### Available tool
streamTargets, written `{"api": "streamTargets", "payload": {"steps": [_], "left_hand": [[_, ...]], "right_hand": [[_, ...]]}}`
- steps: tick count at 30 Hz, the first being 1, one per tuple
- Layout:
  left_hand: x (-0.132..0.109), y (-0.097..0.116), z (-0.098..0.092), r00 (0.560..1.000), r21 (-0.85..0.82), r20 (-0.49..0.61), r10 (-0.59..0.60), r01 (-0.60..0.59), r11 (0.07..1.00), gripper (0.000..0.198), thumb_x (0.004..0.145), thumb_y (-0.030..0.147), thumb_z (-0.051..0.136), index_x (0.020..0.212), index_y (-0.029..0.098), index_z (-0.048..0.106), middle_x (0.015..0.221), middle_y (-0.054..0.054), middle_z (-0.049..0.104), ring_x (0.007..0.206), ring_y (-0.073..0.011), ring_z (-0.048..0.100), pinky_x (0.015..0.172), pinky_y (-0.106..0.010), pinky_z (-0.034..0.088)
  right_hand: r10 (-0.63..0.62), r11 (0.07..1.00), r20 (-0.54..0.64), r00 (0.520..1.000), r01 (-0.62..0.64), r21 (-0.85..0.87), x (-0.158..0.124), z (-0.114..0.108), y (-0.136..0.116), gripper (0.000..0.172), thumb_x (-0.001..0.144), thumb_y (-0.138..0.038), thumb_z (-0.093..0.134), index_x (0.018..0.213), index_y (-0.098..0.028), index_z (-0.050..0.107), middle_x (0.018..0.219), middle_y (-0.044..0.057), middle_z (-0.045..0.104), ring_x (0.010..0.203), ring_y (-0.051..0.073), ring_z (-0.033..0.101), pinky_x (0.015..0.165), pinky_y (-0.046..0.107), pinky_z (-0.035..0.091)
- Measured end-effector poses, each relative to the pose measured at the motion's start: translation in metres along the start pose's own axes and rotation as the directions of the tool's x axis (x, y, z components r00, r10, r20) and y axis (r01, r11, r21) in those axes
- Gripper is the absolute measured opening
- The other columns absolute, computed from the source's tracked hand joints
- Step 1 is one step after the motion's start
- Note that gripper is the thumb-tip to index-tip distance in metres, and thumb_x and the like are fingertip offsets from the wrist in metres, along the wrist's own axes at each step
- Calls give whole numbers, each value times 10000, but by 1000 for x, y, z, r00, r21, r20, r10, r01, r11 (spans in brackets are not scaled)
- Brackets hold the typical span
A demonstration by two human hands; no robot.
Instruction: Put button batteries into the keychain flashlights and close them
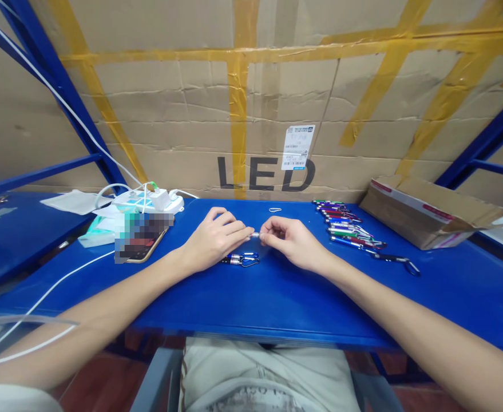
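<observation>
My left hand [217,239] lies low over the blue table with its fingers closed around a small keychain flashlight [255,234]. Only a short silver piece of it shows between my hands; the rest is hidden under the left fingers. My right hand [292,241] pinches the other end of that piece between thumb and forefinger. Just below my left hand lie more keychain flashlights [235,260] with carabiner clips, partly covered by the palm. A loose silver carabiner [275,210] rests on the table beyond my hands.
Several coloured keychain flashlights [345,226] lie in a column at the right, beside an open cardboard box [423,214]. At the left are a phone [142,243], a power strip [148,200] and white cables. A large taped carton [182,114] stands behind the blue table [285,303].
</observation>
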State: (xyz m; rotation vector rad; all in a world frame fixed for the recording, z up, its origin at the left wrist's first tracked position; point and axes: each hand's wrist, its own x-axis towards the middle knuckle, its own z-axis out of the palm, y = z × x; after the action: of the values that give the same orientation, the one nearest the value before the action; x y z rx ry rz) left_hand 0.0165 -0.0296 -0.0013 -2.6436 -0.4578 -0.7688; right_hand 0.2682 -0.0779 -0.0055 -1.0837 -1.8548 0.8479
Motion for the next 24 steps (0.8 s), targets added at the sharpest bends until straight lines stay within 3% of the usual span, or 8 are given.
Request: {"api": "streamTargets", "payload": {"steps": [6, 11, 15, 21, 24], "left_hand": [[-2, -2, -1, 997, 135, -1, 73, -72, 988, 271, 1166, 226, 469, 1334, 228, 681, 1035, -52, 803, 978, -221, 644, 1010, -470, 435], [-4, -1, -4, 998, 77, 0, 56, -55, 996, 321, 1158, 189, 453, 1387, 253, 669, 1053, -61, 788, 980, -211, 664, 1031, -486, 453], [-4, 0, -5, 998, 78, 15, 65, -66, 995, 364, 1157, 183, 419, 1420, 252, 660, 1086, -74, 789, 965, -220, 668, 1013, -507, 480], [-3, 3, -6, 997, 97, 5, 80, -80, 992, 357, 1147, 155, 445, 1416, 267, 652, 1124, -60, 795, 954, -210, 663, 981, -480, 459], [-1, 3, -5, 995, 142, -8, 95, -93, 986, 303, 1155, 170, 461, 1358, 247, 673, 1066, -46, 800, 943, -215, 639, 963, -464, 431]], "right_hand": [[67, 988, 12, 998, -68, 141, 2, 1, 0, 202, 883, -393, 741, 866, -195, 705, 792, 29, 756, 754, 186, 662, 724, 322, 498], [167, 937, 44, 985, -173, 304, 2, 4, -1, 201, 829, -374, 792, 839, -185, 723, 762, 25, 752, 717, 161, 648, 712, 309, 499], [280, 861, 76, 957, -286, 420, 2, 4, -5, 203, 777, -345, 846, 810, -177, 736, 754, 29, 742, 710, 147, 647, 693, 290, 515], [435, 713, 175, 883, -457, 531, 2, 1, -12, 166, 760, -266, 881, 775, -165, 750, 732, 25, 701, 622, 100, 528, 671, 282, 571], [433, 738, 164, 886, -453, 501, 2, 1, -11, 168, 779, -259, 872, 786, -167, 731, 735, 17, 696, 626, 100, 557, 665, 272, 576]]}}
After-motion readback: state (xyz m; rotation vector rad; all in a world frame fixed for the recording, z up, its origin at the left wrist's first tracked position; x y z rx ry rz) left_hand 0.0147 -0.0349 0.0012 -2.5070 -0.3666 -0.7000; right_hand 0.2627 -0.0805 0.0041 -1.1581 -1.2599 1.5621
